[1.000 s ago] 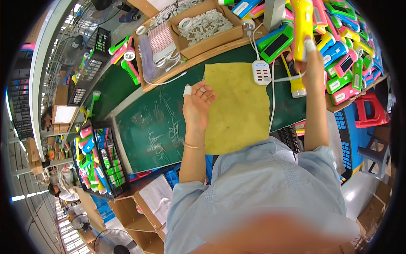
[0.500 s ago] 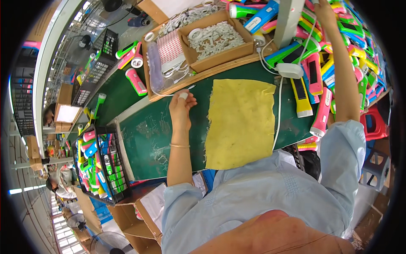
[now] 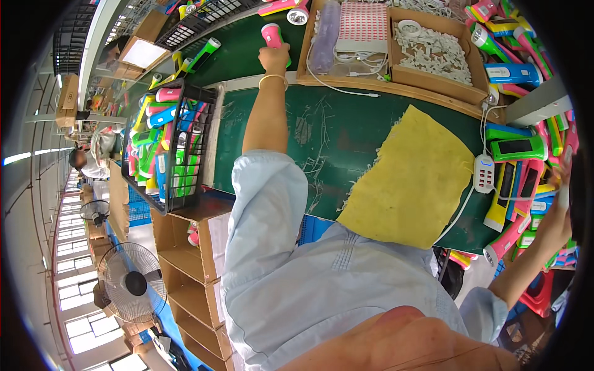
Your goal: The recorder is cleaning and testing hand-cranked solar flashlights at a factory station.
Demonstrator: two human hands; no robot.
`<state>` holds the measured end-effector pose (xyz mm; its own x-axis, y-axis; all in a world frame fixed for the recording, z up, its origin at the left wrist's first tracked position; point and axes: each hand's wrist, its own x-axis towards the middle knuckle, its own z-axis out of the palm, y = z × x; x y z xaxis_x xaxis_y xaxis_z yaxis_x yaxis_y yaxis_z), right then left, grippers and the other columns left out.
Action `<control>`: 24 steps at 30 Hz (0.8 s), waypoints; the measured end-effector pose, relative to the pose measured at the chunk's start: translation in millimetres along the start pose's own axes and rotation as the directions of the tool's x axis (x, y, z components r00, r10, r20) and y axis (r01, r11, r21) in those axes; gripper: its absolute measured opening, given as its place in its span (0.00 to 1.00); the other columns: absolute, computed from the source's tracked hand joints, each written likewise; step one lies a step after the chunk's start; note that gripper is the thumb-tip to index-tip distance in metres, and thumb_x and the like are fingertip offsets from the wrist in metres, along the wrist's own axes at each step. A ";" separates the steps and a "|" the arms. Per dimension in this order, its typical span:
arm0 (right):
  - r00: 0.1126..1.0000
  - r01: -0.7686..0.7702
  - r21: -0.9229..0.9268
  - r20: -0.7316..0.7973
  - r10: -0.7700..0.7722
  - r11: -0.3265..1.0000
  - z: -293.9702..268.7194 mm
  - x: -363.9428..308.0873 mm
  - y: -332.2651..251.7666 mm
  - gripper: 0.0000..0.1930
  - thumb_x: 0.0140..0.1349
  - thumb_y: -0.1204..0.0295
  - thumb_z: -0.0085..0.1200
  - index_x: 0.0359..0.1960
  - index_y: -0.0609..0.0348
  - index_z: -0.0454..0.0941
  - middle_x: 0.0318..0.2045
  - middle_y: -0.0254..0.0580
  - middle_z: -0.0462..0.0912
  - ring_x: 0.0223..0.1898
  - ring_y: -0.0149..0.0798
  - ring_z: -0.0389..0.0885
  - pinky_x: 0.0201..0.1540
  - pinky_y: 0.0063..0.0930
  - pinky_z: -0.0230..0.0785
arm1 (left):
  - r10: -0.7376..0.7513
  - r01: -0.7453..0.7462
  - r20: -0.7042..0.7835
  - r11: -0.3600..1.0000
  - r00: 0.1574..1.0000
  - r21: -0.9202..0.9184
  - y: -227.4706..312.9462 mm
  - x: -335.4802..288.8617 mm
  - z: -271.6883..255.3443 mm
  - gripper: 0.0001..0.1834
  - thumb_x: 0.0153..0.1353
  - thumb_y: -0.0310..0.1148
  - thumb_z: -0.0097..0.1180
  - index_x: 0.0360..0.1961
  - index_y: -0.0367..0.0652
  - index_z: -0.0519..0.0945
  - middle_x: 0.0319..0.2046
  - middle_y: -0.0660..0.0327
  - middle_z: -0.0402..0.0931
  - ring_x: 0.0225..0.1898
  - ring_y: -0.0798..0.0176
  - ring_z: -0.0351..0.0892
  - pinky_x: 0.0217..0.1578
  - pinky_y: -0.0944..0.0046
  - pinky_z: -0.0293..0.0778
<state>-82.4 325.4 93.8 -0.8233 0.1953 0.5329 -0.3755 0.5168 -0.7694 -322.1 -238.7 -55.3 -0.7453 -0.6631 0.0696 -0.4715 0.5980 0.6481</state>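
Note:
With my arm stretched to the far left, my left hand (image 3: 275, 59) is closed around a pink-and-green flashlight (image 3: 271, 34), whose pink end points away from me. My right hand (image 3: 562, 180) is at the right rim, beside a heap of colourful flashlights (image 3: 520, 147); its fingers are blurred and partly cut off. A white cable runs toward it from a white multi-port USB charger (image 3: 484, 174). Between my arms, a yellow cloth (image 3: 411, 179) lies on the green tabletop (image 3: 278, 167), its near edge against my body.
A black crate (image 3: 201, 133) full of flashlights stands at the left. Beyond the cloth, a wooden tray (image 3: 346, 88) holds cables and a cardboard box (image 3: 436, 91) of small white parts. A grey post (image 3: 541, 106) rises at the right. Left below are cardboard shelves (image 3: 185, 266) and a fan (image 3: 133, 281).
The view has swung left. My left hand has moved from the cable end by the tray to the pink-and-green flashlight and gripped it. My right hand has come nearer from the heap's far side.

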 end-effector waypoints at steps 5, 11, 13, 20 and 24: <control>0.833 -0.486 0.543 0.526 0.175 0.684 91.2 -79.8 -58.0 0.32 0.57 0.51 0.47 0.51 0.71 0.67 0.32 0.44 0.76 0.24 0.28 0.73 0.26 0.18 0.63 | 0.429 0.134 0.311 0.394 0.848 -0.909 26.7 -117.2 -24.5 0.13 0.59 0.35 0.42 0.39 0.36 0.64 0.26 0.55 0.71 0.21 0.61 0.74 0.20 0.62 0.74; 0.779 -0.623 0.392 0.387 0.493 0.677 190.1 -118.9 -52.6 0.24 0.57 0.62 0.51 0.47 0.72 0.67 0.42 0.52 0.74 0.44 0.36 0.74 0.46 0.28 0.65 | 0.823 -0.527 0.304 0.547 0.479 -0.650 36.1 -366.5 -60.4 0.41 0.43 0.32 0.59 0.59 0.38 0.55 0.54 0.50 0.53 0.55 0.51 0.54 0.50 0.57 0.60; 0.998 0.002 0.423 0.059 -0.030 0.906 177.3 -128.8 -47.8 0.19 0.57 0.66 0.50 0.44 0.71 0.69 0.39 0.49 0.76 0.39 0.37 0.77 0.43 0.28 0.68 | 0.804 -0.322 0.288 0.497 0.521 -0.806 17.8 -386.0 -78.3 0.47 0.41 0.32 0.58 0.62 0.36 0.47 0.53 0.45 0.52 0.59 0.45 0.45 0.55 0.49 0.52; 0.684 -0.384 0.275 0.726 0.071 0.881 158.7 -159.1 -38.8 0.14 0.60 0.66 0.48 0.42 0.65 0.69 0.27 0.34 0.73 0.27 0.27 0.71 0.29 0.19 0.63 | 0.702 0.217 0.548 0.509 0.455 -0.833 -3.3 -364.5 -65.6 0.37 0.48 0.36 0.61 0.58 0.38 0.58 0.51 0.59 0.67 0.48 0.66 0.68 0.51 0.65 0.63; 0.746 -0.479 0.429 0.658 0.098 0.766 161.7 -181.6 -21.3 0.18 0.60 0.65 0.47 0.47 0.67 0.68 0.30 0.35 0.74 0.31 0.25 0.70 0.33 0.19 0.63 | 0.553 0.561 0.615 0.292 0.562 -0.775 18.6 -372.6 -54.3 0.21 0.53 0.35 0.56 0.46 0.38 0.66 0.38 0.56 0.72 0.38 0.63 0.75 0.42 0.62 0.73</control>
<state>6.2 144.2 -43.5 -0.9316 -0.3520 0.0904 -0.0758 -0.0550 -0.9956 -27.5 -5.0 -28.1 -0.9695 0.2352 -0.0692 -0.1907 -0.5461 0.8157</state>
